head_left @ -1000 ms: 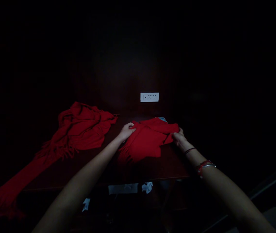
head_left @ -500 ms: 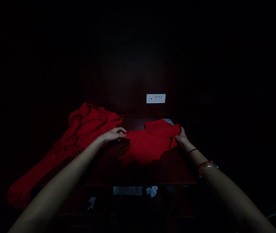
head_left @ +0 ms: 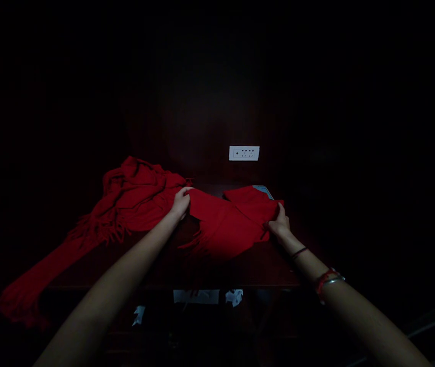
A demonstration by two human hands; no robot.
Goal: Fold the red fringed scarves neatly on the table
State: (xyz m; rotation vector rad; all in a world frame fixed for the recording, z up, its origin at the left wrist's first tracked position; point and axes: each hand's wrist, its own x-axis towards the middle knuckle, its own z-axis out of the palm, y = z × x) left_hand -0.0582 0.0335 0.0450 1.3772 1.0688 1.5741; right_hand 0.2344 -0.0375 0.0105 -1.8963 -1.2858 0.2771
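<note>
A red fringed scarf (head_left: 227, 224) lies partly folded on the dark table (head_left: 156, 270), its fringe pointing to the near left. My left hand (head_left: 181, 203) is closed on the scarf's left edge, thumb on top. At the opposite end my right hand (head_left: 280, 224) grips the right edge, its fingers partly hidden by the cloth. Left of my left hand, a second heap of red fringed cloth (head_left: 141, 193) is bunched up, and one fringed end hangs down over the table's front left.
Behind the scarf a light blue flat item (head_left: 263, 191) shows one corner. A white power socket (head_left: 244, 153) is on the dark wall. Under the tabletop are pale papers (head_left: 196, 296) and a crumpled white piece (head_left: 234, 297). The surroundings are very dark.
My left hand has closed on the scarf's left edge and lifted it out towards the left. My right hand has moved slightly left and down, still holding its edge.
</note>
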